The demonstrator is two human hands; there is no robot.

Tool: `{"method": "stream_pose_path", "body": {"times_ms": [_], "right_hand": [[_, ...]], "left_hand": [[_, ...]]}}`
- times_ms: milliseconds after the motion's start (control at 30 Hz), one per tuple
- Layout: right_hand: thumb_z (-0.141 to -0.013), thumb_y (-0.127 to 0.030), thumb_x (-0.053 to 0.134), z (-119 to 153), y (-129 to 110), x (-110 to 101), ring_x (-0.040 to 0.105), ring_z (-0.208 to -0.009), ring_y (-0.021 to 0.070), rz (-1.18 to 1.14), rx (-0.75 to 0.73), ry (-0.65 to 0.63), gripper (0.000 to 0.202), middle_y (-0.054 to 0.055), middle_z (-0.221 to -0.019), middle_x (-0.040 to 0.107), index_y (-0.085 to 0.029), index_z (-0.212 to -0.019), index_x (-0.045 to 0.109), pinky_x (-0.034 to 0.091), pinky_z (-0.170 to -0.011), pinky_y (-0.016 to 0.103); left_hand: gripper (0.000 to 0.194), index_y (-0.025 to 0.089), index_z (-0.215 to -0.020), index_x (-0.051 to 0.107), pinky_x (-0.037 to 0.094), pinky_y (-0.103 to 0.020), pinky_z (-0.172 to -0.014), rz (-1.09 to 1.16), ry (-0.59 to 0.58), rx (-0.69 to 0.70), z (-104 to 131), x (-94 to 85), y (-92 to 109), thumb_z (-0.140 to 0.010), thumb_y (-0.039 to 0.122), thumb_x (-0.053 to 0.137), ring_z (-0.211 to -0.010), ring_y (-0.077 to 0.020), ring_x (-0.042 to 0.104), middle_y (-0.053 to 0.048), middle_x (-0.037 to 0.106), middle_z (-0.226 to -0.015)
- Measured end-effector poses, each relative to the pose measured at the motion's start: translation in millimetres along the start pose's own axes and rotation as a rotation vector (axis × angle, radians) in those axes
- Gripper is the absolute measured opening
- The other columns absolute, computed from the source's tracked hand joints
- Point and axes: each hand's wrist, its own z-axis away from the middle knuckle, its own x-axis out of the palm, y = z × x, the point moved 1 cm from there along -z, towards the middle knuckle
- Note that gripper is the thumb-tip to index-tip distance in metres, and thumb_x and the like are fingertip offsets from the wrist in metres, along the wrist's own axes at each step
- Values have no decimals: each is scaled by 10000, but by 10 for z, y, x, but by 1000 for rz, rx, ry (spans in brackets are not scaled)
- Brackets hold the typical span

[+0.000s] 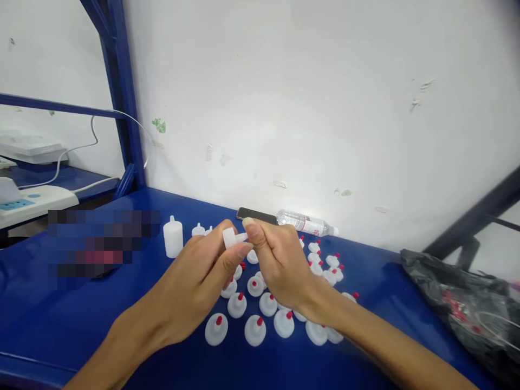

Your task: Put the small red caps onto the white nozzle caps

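Blue tabletop (179, 371) was seen beneath the fingers (259, 238); a spouted white plastic cap (229, 238), pinched by left hand (203, 268) and right hand (286, 262), was best held straight.

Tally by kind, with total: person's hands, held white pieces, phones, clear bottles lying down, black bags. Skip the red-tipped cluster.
Hands: 2 (left hand, right hand)
White nozzle piece, held: 1
Phone: 1
Clear bottle, lying down: 1
Black bag: 1
Total: 6
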Motion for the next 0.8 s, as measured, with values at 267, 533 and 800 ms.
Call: {"method": "stream_pose_path", "body": {"times_ms": [267,533,800], "right_hand": [[-1130,-338,360,23,-2,19,340,-514,100,71,30,12,424,-61,-590,401,-240,-719,392,249,-541,299],[-1132,-332,395,8,74,55,371,-556,106,-24,79,0,438,-54,-617,456,-232,-706,415,274,-574,293],[-1103,-630,410,79,203,210,423,-454,92,-389,334,-141,638,-69,-481,427,-225,-612,443,320,-489,258]], "left_hand": [[470,246,-791,461,371,-316,-587,63,-22,24,-3,50,-41,-1090,595,361,-575,-132,470,61,524,-647],[429,257,-841,440,342,-344,-622,-139,22,47,-50,21,-104,-1084,597,342,-608,-172,525,44,563,-691],[319,270,-902,402,263,-340,-589,-341,42,98,-68,-21,-152,-1076,536,369,-506,-193,454,79,502,-572]]}}
